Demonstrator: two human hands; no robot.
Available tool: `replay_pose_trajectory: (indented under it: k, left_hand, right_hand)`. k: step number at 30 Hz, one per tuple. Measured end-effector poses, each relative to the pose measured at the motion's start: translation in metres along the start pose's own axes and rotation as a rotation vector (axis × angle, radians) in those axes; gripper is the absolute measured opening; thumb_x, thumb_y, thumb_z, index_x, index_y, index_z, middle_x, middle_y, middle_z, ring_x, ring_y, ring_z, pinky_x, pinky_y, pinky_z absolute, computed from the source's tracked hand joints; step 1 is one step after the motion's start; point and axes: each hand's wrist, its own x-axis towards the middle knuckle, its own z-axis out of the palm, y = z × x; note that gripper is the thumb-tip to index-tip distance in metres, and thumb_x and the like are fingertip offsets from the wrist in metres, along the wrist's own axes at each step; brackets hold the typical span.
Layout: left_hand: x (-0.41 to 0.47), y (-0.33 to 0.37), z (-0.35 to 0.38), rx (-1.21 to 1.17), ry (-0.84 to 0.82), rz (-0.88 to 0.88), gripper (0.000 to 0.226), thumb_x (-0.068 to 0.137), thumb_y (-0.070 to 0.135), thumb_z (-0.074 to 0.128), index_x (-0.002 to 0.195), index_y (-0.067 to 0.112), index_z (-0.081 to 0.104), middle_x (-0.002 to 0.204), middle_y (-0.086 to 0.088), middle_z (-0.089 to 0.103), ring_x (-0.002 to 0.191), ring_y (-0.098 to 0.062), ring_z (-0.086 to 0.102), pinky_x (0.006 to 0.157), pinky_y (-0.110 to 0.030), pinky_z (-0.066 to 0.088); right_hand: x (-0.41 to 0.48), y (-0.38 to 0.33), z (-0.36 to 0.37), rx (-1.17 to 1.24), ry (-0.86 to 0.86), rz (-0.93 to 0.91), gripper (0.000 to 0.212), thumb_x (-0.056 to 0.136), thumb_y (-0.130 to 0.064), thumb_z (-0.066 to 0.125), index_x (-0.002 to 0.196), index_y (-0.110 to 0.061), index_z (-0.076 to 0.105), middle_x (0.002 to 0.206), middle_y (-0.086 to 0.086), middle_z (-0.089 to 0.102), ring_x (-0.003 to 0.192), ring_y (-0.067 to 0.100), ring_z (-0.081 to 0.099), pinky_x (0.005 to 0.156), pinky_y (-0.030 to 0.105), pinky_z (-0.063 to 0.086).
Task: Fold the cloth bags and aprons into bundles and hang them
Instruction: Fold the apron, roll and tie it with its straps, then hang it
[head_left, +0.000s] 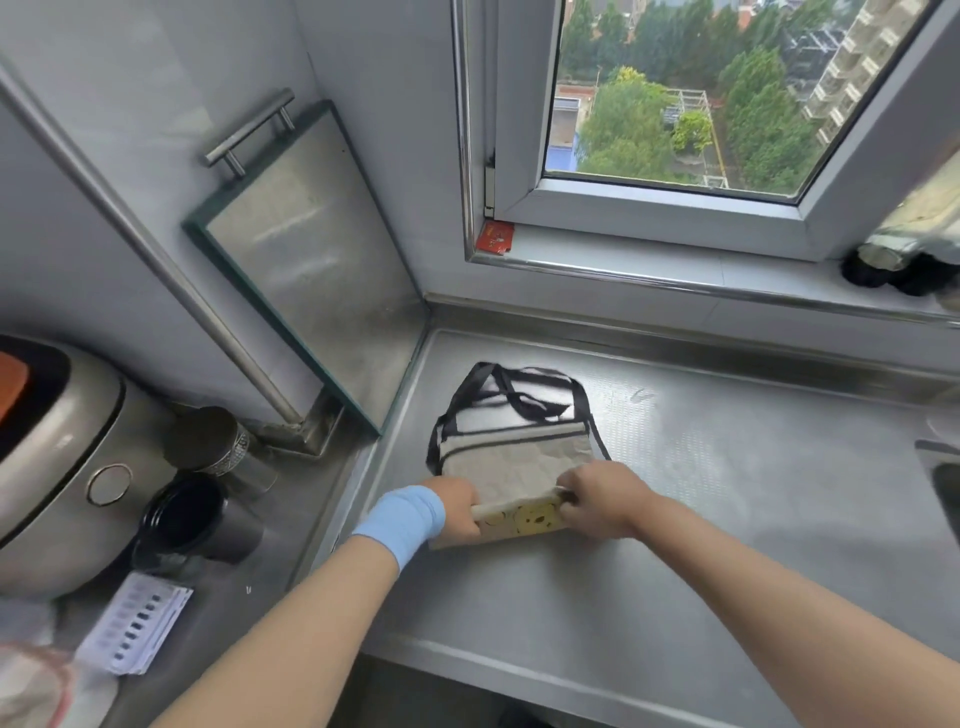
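A steel counter (727, 519) runs under a window (649, 200). The beige cloth bag (514, 457) lies on it, left hand (457, 506) and right hand (597, 501) each curled round its folded near edge. Writing on the paper slips (135, 623) is blurred

Both forearms extended, left grip (458, 512) and right grip (597, 501) close together, each curled on cloth bag (514, 460)

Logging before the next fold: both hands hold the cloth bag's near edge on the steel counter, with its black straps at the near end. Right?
No. The head view shows the black straps at the far end of the cloth bag, toward the window. The left hand and right hand do hold its near edge on the steel counter.
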Motion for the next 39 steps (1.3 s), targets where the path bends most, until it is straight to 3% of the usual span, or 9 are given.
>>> replay_pose_trajectory:
  k: [3,5,11,16,22,27,30,34,39]
  left_hand:
    - [0.005,-0.007,-0.014,-0.143,-0.047,-0.051,0.035,0.076,0.042,0.066,0.102,0.019,0.065,0.096,-0.003,0.062,0.084,-0.021,0.059,0.074,-0.028,0.051]
    - [0.013,-0.013,-0.017,-0.227,-0.031,-0.053,0.042,0.071,0.042,0.066,0.108,0.022,0.066,0.105,-0.007,0.065,0.087,-0.023,0.06,0.075,-0.029,0.05]
    - [0.028,-0.031,-0.035,-0.341,0.074,-0.093,0.019,0.078,0.038,0.066,0.075,0.022,0.058,0.073,0.002,0.056,0.066,-0.017,0.052,0.056,-0.024,0.038]
    - [0.043,-0.038,-0.038,-0.432,0.229,-0.171,0.017,0.077,0.039,0.069,0.09,0.028,0.064,0.089,0.006,0.064,0.081,-0.015,0.06,0.062,-0.024,0.042]
    - [0.064,0.018,-0.008,0.158,0.645,-0.073,0.052,0.08,0.014,0.058,0.13,0.025,0.048,0.138,-0.002,0.044,0.12,-0.025,0.044,0.099,-0.038,0.035]
    - [0.086,0.055,0.033,0.144,0.537,0.047,0.049,0.086,0.039,0.049,0.131,0.019,0.056,0.139,-0.002,0.054,0.127,-0.024,0.05,0.103,-0.046,0.042]
    - [0.089,0.052,0.04,0.098,0.494,0.028,0.055,0.088,0.04,0.031,0.13,0.019,0.059,0.139,-0.001,0.055,0.128,-0.024,0.052,0.103,-0.05,0.044]
    - [0.091,0.047,0.044,0.074,0.495,0.034,0.054,0.084,0.041,0.035,0.128,0.022,0.062,0.139,0.0,0.055,0.13,-0.02,0.051,0.104,-0.047,0.043]
    - [0.092,0.034,0.047,0.082,0.518,0.073,0.06,0.087,0.045,0.035,0.136,0.017,0.055,0.145,0.001,0.049,0.135,-0.016,0.046,0.107,-0.042,0.041]
  right_hand:
    - [0.009,0.01,-0.016,0.056,-0.048,0.034,0.026,0.073,-0.043,0.052,0.073,-0.019,0.06,0.078,-0.001,0.066,0.074,0.023,0.061,0.063,0.029,0.048]
    - [0.017,0.018,-0.02,0.038,-0.021,-0.033,0.035,0.075,-0.044,0.053,0.09,-0.018,0.071,0.112,-0.004,0.068,0.094,0.019,0.063,0.085,0.031,0.05]
    - [0.047,0.03,-0.023,0.085,-0.047,0.009,0.036,0.087,-0.036,0.052,0.112,-0.014,0.066,0.157,-0.005,0.032,0.126,0.017,0.053,0.095,0.034,0.047]
    - [0.065,0.038,-0.019,-0.057,-0.012,0.061,0.03,0.095,-0.044,0.049,0.101,-0.017,0.06,0.122,-0.002,0.058,0.104,0.024,0.062,0.08,0.036,0.05]
    - [0.088,0.042,-0.008,-0.136,0.061,0.061,0.037,0.095,-0.051,0.049,0.109,-0.019,0.062,0.11,-0.001,0.059,0.097,0.024,0.063,0.074,0.034,0.049]
    - [0.091,0.041,0.002,-0.134,0.081,0.081,0.03,0.097,-0.041,0.05,0.109,-0.016,0.062,0.109,0.002,0.053,0.099,0.024,0.058,0.066,0.035,0.043]
    - [0.086,0.033,0.009,-0.286,0.311,0.058,0.022,0.077,-0.027,0.075,0.089,-0.014,0.061,0.088,0.005,0.058,0.077,0.026,0.059,0.055,0.035,0.042]
    - [0.074,0.011,0.032,-0.266,0.527,-0.11,0.026,0.088,-0.016,0.046,0.11,-0.01,0.058,0.123,0.018,0.059,0.108,0.038,0.056,0.086,0.047,0.046]
    - [0.066,0.015,0.057,-0.095,0.312,-0.059,0.058,0.095,-0.036,0.034,0.148,-0.017,0.042,0.155,0.01,0.037,0.143,0.028,0.035,0.117,0.041,0.015]
